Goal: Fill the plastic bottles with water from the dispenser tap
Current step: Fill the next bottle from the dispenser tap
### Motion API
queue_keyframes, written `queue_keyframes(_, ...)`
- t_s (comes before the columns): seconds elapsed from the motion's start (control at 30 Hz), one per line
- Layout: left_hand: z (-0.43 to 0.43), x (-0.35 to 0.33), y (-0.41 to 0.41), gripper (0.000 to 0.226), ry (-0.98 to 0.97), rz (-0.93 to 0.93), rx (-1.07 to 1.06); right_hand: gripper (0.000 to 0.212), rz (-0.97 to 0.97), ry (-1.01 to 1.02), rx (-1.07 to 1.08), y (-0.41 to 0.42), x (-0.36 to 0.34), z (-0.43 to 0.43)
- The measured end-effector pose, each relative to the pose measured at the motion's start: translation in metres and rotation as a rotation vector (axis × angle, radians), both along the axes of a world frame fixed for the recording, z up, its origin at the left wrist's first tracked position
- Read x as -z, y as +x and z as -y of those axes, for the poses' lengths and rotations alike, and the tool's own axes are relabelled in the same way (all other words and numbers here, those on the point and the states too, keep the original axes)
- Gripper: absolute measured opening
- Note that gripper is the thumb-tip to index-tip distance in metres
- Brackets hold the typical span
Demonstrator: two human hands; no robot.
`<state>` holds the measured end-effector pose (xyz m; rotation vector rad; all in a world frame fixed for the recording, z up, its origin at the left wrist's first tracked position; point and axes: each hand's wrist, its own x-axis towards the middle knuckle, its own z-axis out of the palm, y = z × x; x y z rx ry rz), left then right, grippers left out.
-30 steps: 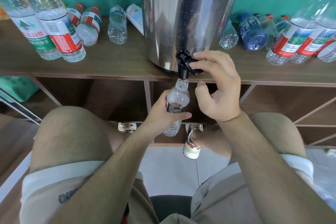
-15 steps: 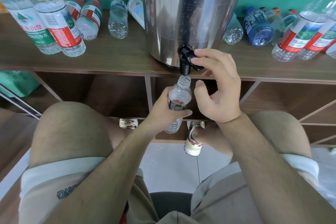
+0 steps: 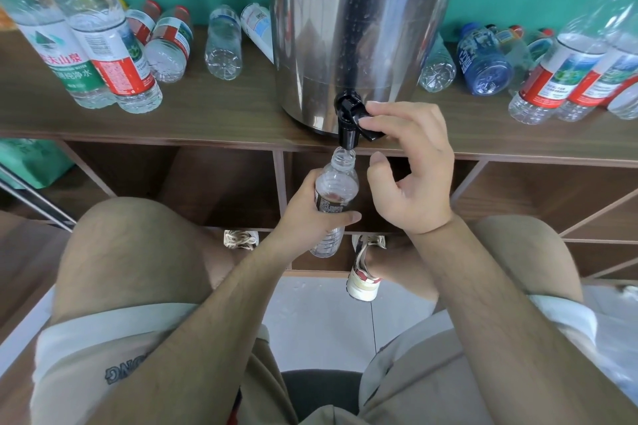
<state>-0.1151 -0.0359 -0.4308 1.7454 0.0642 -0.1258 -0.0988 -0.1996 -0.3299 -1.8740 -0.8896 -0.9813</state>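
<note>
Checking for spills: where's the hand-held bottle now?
Head view, centre: the bottle in the left hand, mouth just under the tap, beside the right hand.

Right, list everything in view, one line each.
stainless steel water dispenser: one, silver, centre of shelf top
black plastic tap: one, black, dispenser's lower front
small clear plastic bottle: one, clear, uncapped, mouth under tap
brown wooden shelf unit: one, brown, beneath dispenser
upright labelled water bottles: two left, at least two right, red and green labels
lying clear bottles: several, both sides of dispenser
blue plastic bottle: one, lying right of dispenser
left grip: holds small bottle
right grip: fingers on tap lever
</note>
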Motion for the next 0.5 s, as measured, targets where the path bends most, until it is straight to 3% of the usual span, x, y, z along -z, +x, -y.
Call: queue_keyframes(0.5,0.0007,0.0005,0.0004,0.078,0.0,0.007,0.004,0.032,0.019,-0.019,0.031,0.0008,-0.001,-0.0012)
